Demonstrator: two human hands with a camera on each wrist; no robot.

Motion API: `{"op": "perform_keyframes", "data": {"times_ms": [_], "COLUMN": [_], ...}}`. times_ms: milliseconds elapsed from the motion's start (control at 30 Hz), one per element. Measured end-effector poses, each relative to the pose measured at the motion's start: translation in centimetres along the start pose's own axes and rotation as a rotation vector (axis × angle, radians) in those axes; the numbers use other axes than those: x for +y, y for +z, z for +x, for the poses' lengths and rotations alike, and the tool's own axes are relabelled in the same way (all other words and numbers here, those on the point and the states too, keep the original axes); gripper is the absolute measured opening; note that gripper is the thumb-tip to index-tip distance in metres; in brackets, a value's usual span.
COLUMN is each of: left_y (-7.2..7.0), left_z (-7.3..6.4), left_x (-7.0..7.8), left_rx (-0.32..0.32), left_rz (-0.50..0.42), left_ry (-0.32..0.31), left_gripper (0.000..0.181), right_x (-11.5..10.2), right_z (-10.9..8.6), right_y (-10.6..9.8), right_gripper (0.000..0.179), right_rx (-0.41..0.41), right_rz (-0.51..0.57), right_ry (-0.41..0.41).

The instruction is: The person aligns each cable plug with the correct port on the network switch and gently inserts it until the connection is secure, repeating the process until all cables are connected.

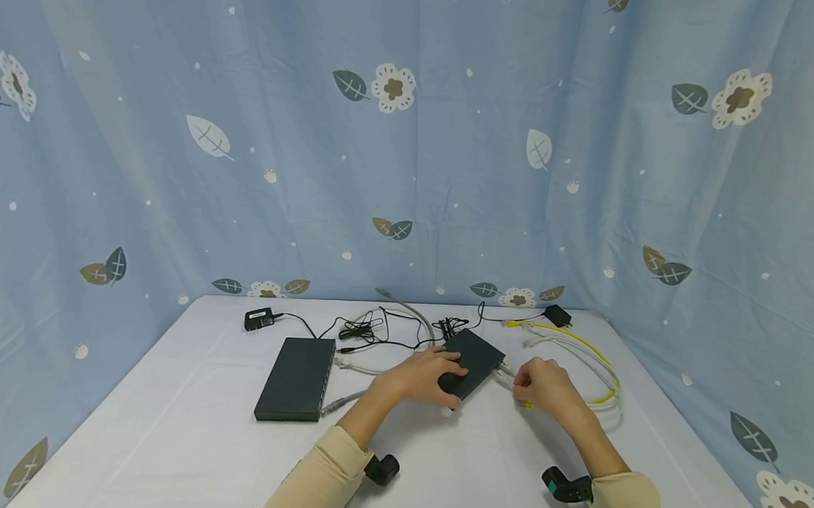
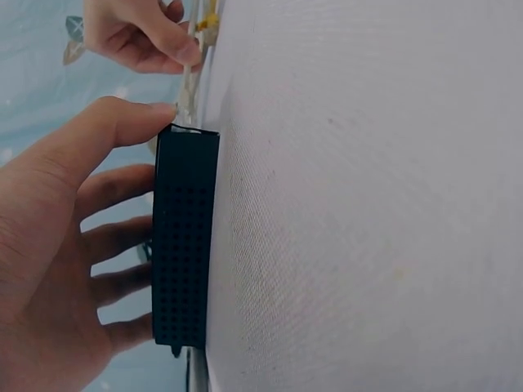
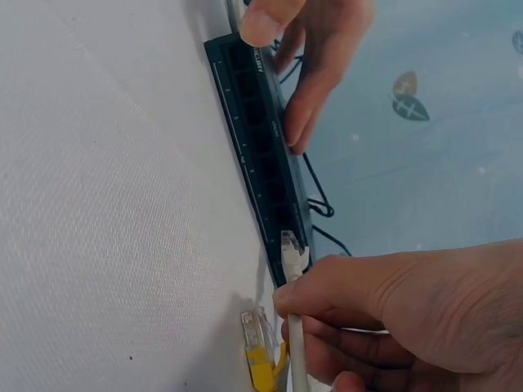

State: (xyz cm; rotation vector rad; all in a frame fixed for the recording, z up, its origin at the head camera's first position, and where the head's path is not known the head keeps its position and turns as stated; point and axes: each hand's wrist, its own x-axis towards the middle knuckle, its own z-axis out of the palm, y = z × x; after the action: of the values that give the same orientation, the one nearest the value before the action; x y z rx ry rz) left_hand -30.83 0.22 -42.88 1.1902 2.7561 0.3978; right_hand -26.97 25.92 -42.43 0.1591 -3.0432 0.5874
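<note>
A small black network switch [image 1: 476,359] lies on the white table, with a row of ports along one side [image 3: 260,147]. My left hand [image 1: 424,378] rests on its top, fingers spread and thumb near a corner. My right hand [image 1: 545,387] pinches a white network cable [image 3: 297,351] between thumb and fingers. Its clear plug [image 3: 290,249] is in front of the ports at one end; the tip still shows. A yellow network plug [image 3: 261,363] hangs just beside the right fingers. Part of the switch is hidden under the left hand.
A larger black switch [image 1: 296,379] lies to the left, a grey cable plug [image 1: 334,406] beside it. Behind are tangled black cords [image 1: 377,329] and two power adapters [image 1: 259,319], [image 1: 557,315]. Yellow cable [image 1: 599,354] loops at the right. A blue curtain [image 1: 450,173] stands behind the table.
</note>
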Motion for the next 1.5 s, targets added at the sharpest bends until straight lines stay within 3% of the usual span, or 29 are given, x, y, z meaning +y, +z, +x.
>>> {"op": "perform_keyframes", "data": {"times_ms": [367,667,967,1500], "left_y": [-0.03,-0.02,-0.07,0.11], "left_z": [-0.01,-0.1,-0.13,0.04], "left_x": [-0.04,-0.06,-0.02,-0.04], "left_rx": [0.001,-0.005,0.004,0.003], "left_rz": [0.002,-0.007,0.006,0.02], "left_ry": [-0.009,-0.006,-0.006,-0.016], "left_gripper": [0.057,0.058,0.057,0.057], "right_x": [-0.55,-0.3,-0.71,-0.31], "right_z": [-0.26,-0.13,-0.61,0.01], "right_y": [-0.08,0.2,0.04,0.49], "right_gripper": [0.015,0.015,0.016,0.011], "right_rx": [0.001,0.006,-0.01,0.052], "right_rz": [-0.005,0.015,0.043,0.041], "right_ry": [-0.022,0.024,-0.052,-0.01]}}
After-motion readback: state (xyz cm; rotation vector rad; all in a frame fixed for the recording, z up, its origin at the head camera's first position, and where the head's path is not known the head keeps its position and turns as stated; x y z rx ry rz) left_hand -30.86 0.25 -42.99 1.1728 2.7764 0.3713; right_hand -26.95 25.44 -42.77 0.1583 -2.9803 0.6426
